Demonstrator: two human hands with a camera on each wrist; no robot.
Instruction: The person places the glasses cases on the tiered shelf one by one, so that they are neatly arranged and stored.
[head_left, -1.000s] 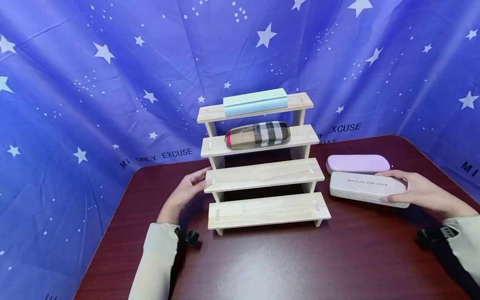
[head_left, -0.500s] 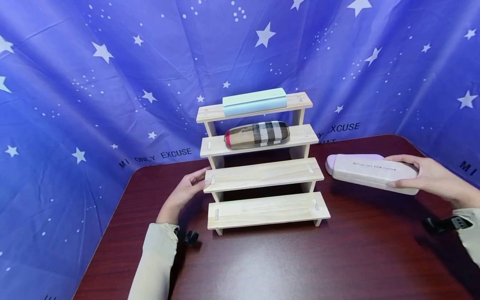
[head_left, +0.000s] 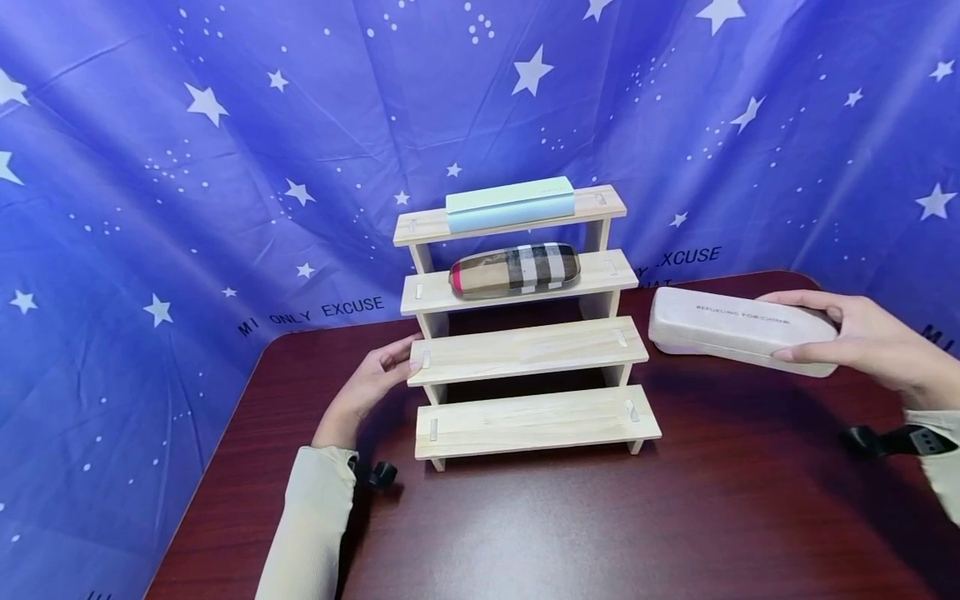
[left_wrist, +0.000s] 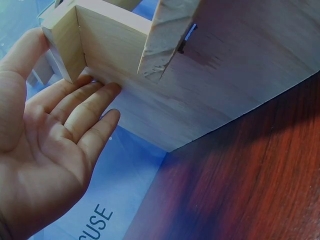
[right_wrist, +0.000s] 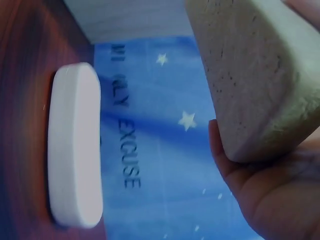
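A stepped wooden display shelf [head_left: 525, 350] stands mid-table. My left hand [head_left: 375, 371] holds the end of its second-lowest board, thumb on the board and fingers reaching beside the side panel [left_wrist: 165, 105]. My right hand [head_left: 870, 337] grips the right end of an off-white glasses case [head_left: 738, 325] with printed lettering, raised right of the shelf. Beneath it a pale purple glasses case [right_wrist: 75, 145] lies on the table, mostly hidden in the head view. A plaid glasses case [head_left: 517, 271] lies on the second-highest board, and a light blue glasses case [head_left: 510, 206] on the top board.
The dark red wooden table [head_left: 570, 525] extends in front of the shelf. A blue curtain [head_left: 300, 125] with white stars hangs close behind the table and at both sides.
My right hand has lifted the off-white glasses case up and back, so that it now covers the purple one in the head view. My left hand stays at the shelf.
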